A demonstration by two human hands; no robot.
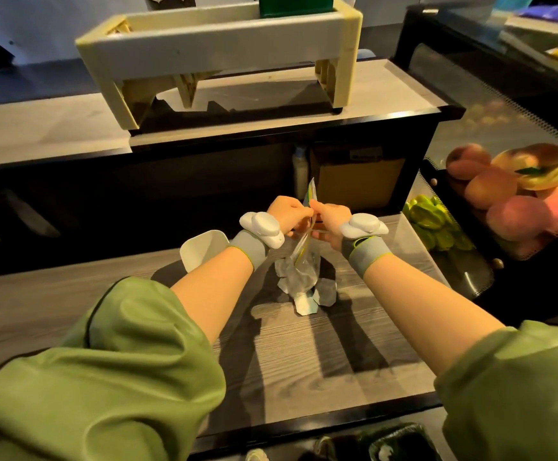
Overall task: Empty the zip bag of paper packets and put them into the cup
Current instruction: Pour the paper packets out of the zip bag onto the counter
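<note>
Both my hands meet at the top of the zip bag (302,261), which stands upright on the wood-grain counter (304,361). My left hand (289,212) has its grip pinched shut on one side of the bag's mouth and my right hand (332,217) is pinched shut on the other side, fingertips nearly touching. A green-and-white strip of the bag's top sticks up between them. Paper packets (305,302) bulge in the bag's bottom against the counter. The white cup (204,249) sits just left of the bag, partly behind my left wrist.
</note>
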